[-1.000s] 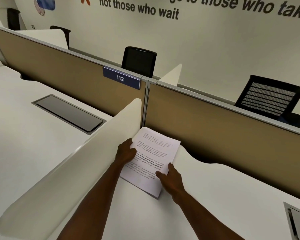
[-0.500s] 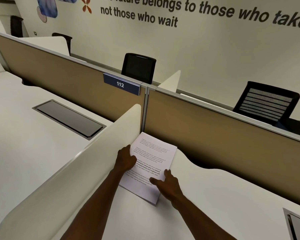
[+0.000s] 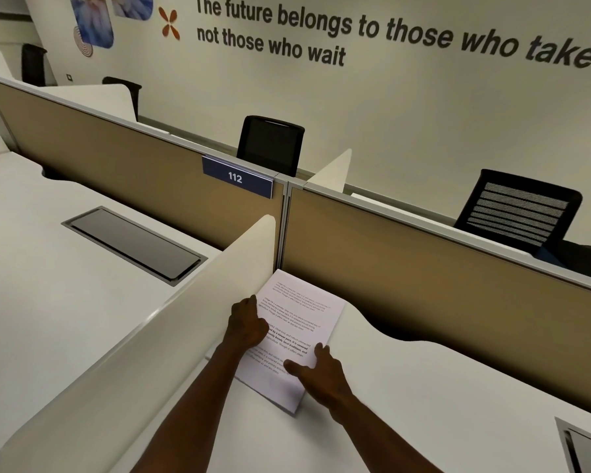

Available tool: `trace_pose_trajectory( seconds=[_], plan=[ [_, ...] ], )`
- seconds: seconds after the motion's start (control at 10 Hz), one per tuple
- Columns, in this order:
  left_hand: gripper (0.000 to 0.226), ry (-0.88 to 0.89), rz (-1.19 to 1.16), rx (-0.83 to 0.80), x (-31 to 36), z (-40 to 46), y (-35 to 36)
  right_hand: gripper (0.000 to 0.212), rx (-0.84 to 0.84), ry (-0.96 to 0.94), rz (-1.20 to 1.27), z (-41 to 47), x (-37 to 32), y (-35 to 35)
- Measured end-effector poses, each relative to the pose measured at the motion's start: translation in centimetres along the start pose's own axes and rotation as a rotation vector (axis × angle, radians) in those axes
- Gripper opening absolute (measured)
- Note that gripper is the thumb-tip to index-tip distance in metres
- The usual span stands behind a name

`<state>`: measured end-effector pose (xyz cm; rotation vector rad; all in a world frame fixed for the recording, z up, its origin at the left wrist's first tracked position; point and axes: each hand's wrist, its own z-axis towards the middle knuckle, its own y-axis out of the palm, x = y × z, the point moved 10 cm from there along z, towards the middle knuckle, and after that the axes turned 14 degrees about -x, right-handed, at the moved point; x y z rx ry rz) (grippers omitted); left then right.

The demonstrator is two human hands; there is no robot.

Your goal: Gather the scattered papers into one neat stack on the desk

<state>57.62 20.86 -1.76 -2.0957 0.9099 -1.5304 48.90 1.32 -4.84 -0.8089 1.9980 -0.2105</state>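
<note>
The stack of papers (image 3: 299,331) lies on the white surface (image 3: 406,387) between both hands. The left hand (image 3: 246,324) curls over its left edge; the right hand (image 3: 318,375) grips its near right corner, thumb on top.

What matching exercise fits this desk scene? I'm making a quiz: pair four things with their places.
1 papers
2 left hand
3 right hand
4 sign 112

A on the tan partition's top
B on the stack's near right edge
C in the desk corner
D on the stack's left edge, beside the cream divider

Pairs: 1-C, 2-D, 3-B, 4-A
</note>
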Motion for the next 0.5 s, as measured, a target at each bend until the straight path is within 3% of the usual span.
trace_pose_trajectory(
  seconds=[0.4,0.5],
  plan=[
    [0.065,0.047,0.010,-0.005,0.2,-1.3,0.2,0.105,0.048,-0.023,-0.049,-1.2,0.3,-0.6],
    [0.068,0.071,0.142,0.034,0.7,-1.9,-0.1,0.106,0.092,-0.011,-0.084,-2.2,0.5,-1.9]
  ],
)
